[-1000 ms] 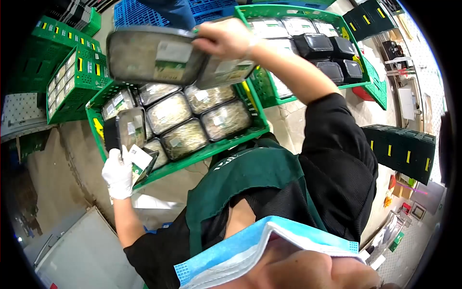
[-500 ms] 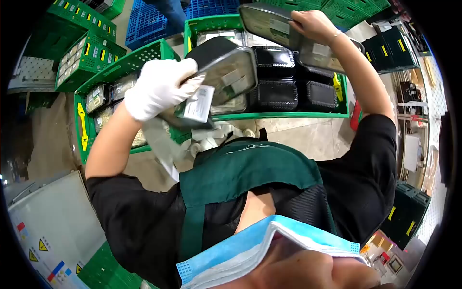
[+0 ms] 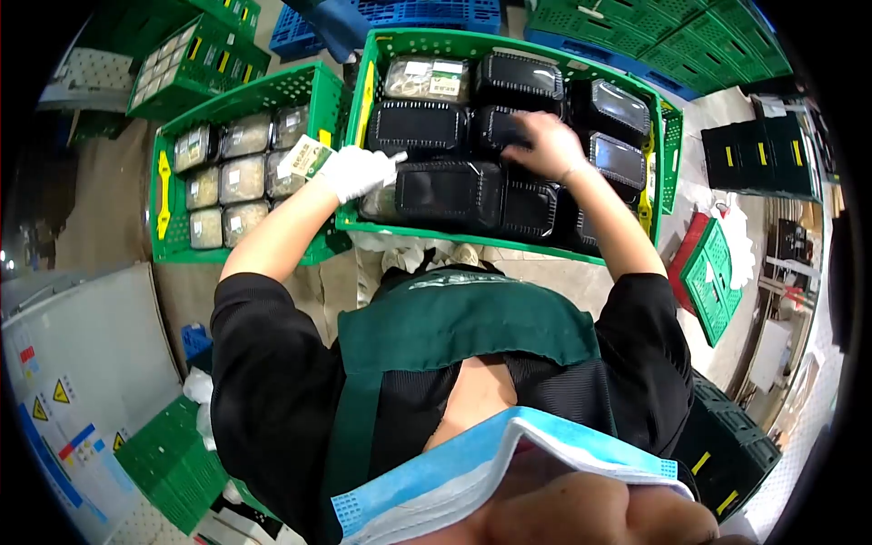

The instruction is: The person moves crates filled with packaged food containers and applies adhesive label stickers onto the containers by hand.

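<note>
My left hand (image 3: 357, 174), in a white glove, is over the near left corner of a large green crate (image 3: 581, 59). It appears closed on a strip of green-and-white labels (image 3: 305, 157), which sticks out to the left. Beneath its fingertips lies a black plastic food container (image 3: 447, 195). My bare right hand (image 3: 548, 145), slightly blurred, has its thumb and fingers apart over another black container (image 3: 495, 127) in the middle of the crate. Several black containers fill that crate. A clear-topped, labelled container (image 3: 427, 80) sits at its far left.
A second green crate (image 3: 162, 250) on the left holds several clear-lidded containers (image 3: 243, 179). Stacked green crates (image 3: 654, 41) stand at the far right, near dark crates (image 3: 761, 156). A red-and-green crate (image 3: 713, 282) is on the floor. Someone's legs (image 3: 331, 23) show behind.
Both hands have come down, and the containers they held up are no longer in them. More black containers now cover the large crate, and its clear-topped ones are mostly hidden.
</note>
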Demonstrator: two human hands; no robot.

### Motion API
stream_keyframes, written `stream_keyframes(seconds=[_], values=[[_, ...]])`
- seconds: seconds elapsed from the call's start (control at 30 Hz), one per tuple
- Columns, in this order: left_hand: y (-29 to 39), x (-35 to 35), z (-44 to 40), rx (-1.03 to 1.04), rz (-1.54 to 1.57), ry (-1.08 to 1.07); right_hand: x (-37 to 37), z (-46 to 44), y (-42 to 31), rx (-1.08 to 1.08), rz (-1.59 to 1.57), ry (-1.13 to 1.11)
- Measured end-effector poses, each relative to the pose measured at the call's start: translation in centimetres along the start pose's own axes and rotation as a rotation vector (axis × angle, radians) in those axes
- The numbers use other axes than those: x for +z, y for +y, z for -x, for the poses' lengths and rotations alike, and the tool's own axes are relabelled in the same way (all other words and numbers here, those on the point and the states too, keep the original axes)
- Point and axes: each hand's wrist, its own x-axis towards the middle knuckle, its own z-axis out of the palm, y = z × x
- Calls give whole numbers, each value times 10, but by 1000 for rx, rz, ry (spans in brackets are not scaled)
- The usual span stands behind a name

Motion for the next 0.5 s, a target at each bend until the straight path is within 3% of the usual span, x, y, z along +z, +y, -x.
stream_keyframes(seconds=[0.03, 0.07, 0.1, 0.13, 0.2, 0.23, 0.27, 0.3, 0.33, 0.4, 0.43, 0.5], values=[[-2, 5, 1, -78, 29, 37, 11, 3, -16, -256, -140, -19], [-11, 11, -1, -158, 52, 78, 22, 6, -33, -351, -223, -100], [-14, 4, 5, -207, 168, 240, 34, 10, -45, -343, -125, -123], [-11, -2, 10, -426, 305, 104, 46, 14, -57, -337, -82, -177], [-5, -3, 36, -500, 359, 342, 58, 14, -82, -216, -100, -261], [4, -11, 55, -574, 533, 345, 62, 13, -92, -217, -78, -219], [11, -18, 78, -475, 536, 441, 66, 10, -100, -218, -55, -176], [23, -30, 92, -686, 860, 410, 79, 7, -106, -197, -83, -187], [33, -37, 113, -714, 1307, 512, 87, 6, -109, -198, -17, -148], [41, -17, 169, -552, 1521, 446, 71, -9, -114, -148, -32, -322], [47, -27, 192, -428, 1761, 339, 63, -15, -114, -150, -52, -291], [65, -19, 225, -563, 1729, 393, 45, -32, -126, -220, -301, -222]])
